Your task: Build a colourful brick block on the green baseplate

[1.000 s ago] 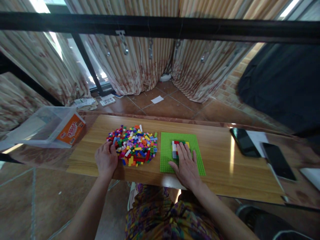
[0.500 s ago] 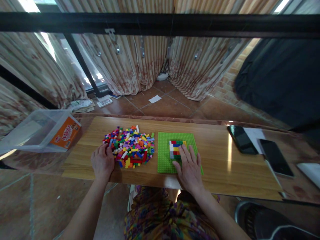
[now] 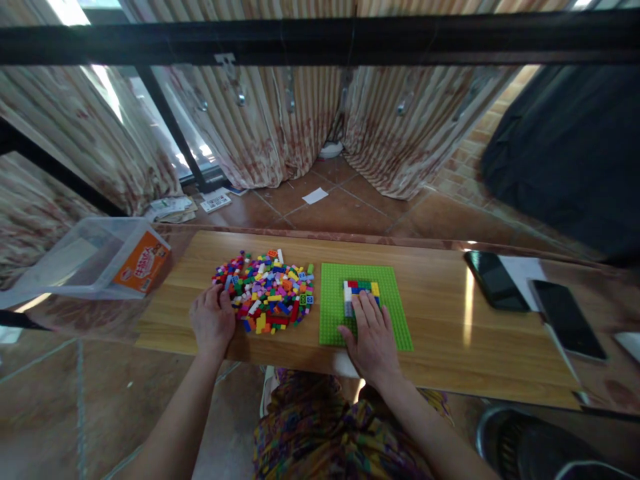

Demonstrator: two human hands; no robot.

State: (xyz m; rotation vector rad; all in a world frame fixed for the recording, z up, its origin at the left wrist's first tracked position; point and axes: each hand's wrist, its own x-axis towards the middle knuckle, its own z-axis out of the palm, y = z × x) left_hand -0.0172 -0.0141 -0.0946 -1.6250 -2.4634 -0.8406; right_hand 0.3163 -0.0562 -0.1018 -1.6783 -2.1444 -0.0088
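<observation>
A heap of small coloured bricks (image 3: 267, 291) lies on the wooden table (image 3: 440, 320). To its right is a green baseplate (image 3: 335, 300) with a small block of joined coloured bricks (image 3: 359, 291) on it. My left hand (image 3: 213, 320) rests at the left edge of the heap, fingers curled and touching the bricks; what they hold, if anything, is hidden. My right hand (image 3: 371, 333) lies flat on the baseplate, fingers stretched out, fingertips against the joined bricks.
A clear plastic tub (image 3: 75, 257) with an orange label stands at the far left. Two dark phones (image 3: 495, 280) (image 3: 567, 317) and a sheet of paper lie at the right. A black bar (image 3: 320, 40) crosses overhead. Curtains hang behind.
My right hand slid slightly left on the baseplate and now covers the near part of the joined bricks. The left hand stays at the heap's edge. The view shifted a little.
</observation>
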